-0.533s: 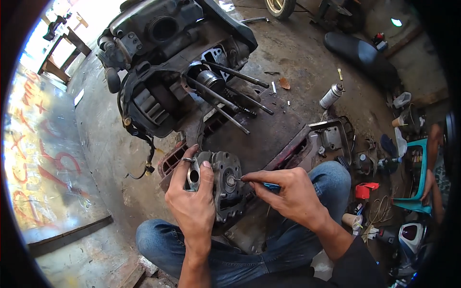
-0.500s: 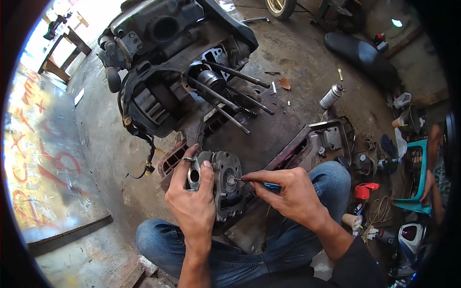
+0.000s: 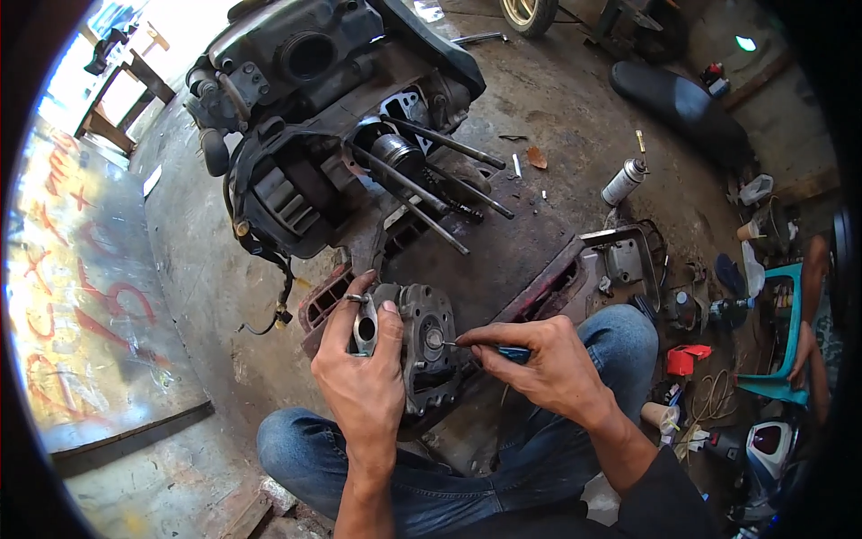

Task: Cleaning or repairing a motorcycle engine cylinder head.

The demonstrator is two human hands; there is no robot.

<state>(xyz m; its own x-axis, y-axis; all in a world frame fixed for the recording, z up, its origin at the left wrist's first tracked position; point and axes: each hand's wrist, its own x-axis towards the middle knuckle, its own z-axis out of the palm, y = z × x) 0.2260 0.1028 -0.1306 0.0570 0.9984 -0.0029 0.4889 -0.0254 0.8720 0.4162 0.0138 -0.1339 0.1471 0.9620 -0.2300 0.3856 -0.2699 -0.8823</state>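
Observation:
A grey engine cylinder head [image 3: 429, 310] is tilted up between my knees, its round combustion chamber facing right. My left hand [image 3: 362, 382] is closed around its left side, thumb on top near the oval port. In my right hand [image 3: 552, 373] is a small blue-handled screwdriver [image 3: 514, 354], pinched between thumb and fingers. Its thin metal tip reaches the edge of the chamber, at the round valve face [image 3: 435, 340]. Most of the handle is hidden in my palm. Beyond stands the opened engine [image 3: 301, 148], with its piston [image 3: 397, 154] and several long studs sticking out.
A spray can [image 3: 623, 182] stands on the floor at right, near a metal cover [image 3: 626, 260]. A black motorcycle seat [image 3: 678, 106] lies farther back. At the right edge, another person's arm [image 3: 804, 350] is beside a teal plastic frame [image 3: 790, 310]. A painted metal sheet [image 3: 108, 296] is at left.
The whole view has shifted very slightly. My right hand has turned a little, tilting the screwdriver, its tip still at the chamber. My left hand keeps its hold on the cylinder head.

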